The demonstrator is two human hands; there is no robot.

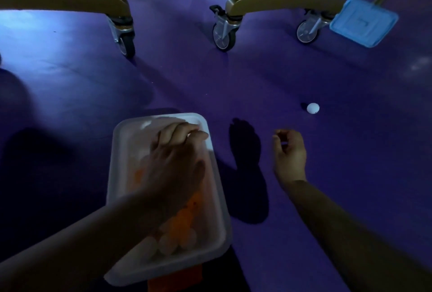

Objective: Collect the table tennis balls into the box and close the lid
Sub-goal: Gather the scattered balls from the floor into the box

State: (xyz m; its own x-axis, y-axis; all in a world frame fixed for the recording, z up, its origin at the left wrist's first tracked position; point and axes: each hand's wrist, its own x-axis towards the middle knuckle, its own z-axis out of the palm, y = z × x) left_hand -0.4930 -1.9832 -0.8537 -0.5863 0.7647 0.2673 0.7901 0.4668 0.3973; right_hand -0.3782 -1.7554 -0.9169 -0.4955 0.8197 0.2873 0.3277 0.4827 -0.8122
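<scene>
1. Small white table tennis ball (312,108): lying loose on the purple floor (233,81), at 1 o'clock from the right hand (289,153), near it but apart. Judging it very light, stiff-shelled and smooth, so likely rolling off at a nudge. Pinching it from above, thumb and fingertips across its middle, looks best.
2. Translucent white rectangular plastic box (152,119): sitting uncovered at 7 o'clock of the view, holding orange balls (187,219) and white balls (170,242) heaped toward its near end.
3. Light-blue rectangular plastic lid (363,21): lying at 1 o'clock, far off, beside a caster wheel (306,32), well apart from the box.
4. Left hand (173,165): hovering over the box, fingers bending toward its far rim; whether they are gripping anything cannot be told.
5. Right hand: fingers curling loosely, holding nothing visible.
</scene>
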